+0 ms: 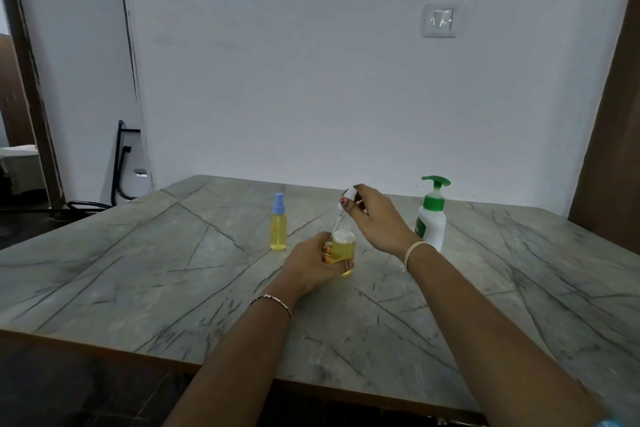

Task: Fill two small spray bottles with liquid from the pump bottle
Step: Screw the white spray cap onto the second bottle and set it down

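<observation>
both forearms entered from the bottom edge, elbows cut off by the frame. grey veined bench (138,270) ran from the near edge back to the wall. thin bracelet (273,300) on the left wrist, pale band (414,250) on the right wrist.

left hand (311,263) was curled round the open spray bottle (343,248), thumb across the front near its base and fingers behind. the hand hid the bottle's left side and most of its label; label print unreadable. the bottle stood upright and held yellow liquid up to near the shoulder. couldn't tell if its base touched the bench.

right hand (377,218) was above and just right of that bottle, fingertips pinching the white sprayer head (349,196). fingers covered much of the head, so its shape was hard to make out. its thin dip tube (336,224) slanted down to the bottle's neck; tube was faint, and couldn't tell if the tip was inside the mouth.

second spray bottle (278,229) stood upright on the bench left of the hands and apart from them, blue cap on, yellow liquid inside.

pump bottle (431,218), white with a green pump, stood upright right of and behind the right hand, with its lower left part hidden by the wrist.

wall switch (439,21) on the far white wall.
</observation>
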`<state>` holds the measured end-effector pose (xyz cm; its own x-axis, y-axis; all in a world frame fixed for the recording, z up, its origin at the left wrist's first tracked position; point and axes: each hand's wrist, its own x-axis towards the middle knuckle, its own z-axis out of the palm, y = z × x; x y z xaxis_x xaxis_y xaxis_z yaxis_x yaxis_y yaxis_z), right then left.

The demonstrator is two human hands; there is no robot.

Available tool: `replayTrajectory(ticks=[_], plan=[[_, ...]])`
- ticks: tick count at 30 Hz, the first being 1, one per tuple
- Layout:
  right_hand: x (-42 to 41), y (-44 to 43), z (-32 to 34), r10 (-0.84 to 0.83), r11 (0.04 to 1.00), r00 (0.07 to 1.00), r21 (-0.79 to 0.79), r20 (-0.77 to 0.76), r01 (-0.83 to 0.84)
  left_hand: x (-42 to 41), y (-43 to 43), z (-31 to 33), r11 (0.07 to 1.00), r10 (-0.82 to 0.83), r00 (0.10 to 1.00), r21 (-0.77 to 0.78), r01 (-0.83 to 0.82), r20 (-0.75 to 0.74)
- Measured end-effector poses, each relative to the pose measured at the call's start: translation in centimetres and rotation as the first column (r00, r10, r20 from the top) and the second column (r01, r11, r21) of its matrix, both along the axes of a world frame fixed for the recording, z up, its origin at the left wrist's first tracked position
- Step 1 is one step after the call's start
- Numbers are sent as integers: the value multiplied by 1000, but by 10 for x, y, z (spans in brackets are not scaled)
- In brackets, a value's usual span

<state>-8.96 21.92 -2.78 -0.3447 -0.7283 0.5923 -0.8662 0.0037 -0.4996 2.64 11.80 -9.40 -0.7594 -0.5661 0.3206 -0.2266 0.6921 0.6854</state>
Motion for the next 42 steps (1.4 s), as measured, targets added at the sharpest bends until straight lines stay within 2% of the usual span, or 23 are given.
replayTrajectory(ticks=[7, 10, 18, 27, 32, 35, 37, 42], plan=[[7, 8, 10, -68, 950, 994, -298, 91, 92, 2, 1, 1, 1000, -8, 1000, 9, 8, -16], [7, 8, 18, -94, 932, 993, -343, 69, 112, 3, 2, 1, 1000, -9, 1000, 3, 9, -7], [6, 11, 16, -116, 971, 986, -221, -119, 87, 2, 3, 2, 1000, -9, 1000, -17, 10, 3], [4, 6, -3, -50, 999, 987, -19, -154, 47, 2, 3, 1, 1000, -23, 999, -9, 23, -24], [-1, 4, -18, -14, 997, 1000, 72, 1, 14, 2, 2, 0, 1000, -25, 999, -12, 25, -29], [-3, 4, -26, 34, 999, 973, 11, 229, -37, 2, 2, 0, 1000, -15, 1000, -19, 14, -27], [-3, 4, -30, 68, 998, 943, -27, 324, -63, 1, 3, 0, 1000, -8, 999, -9, 8, -31], [1, -1, -36, 89, 996, 921, -14, 379, -90, 0, 2, -1, 1000, -17, 998, 10, 18, -58]])
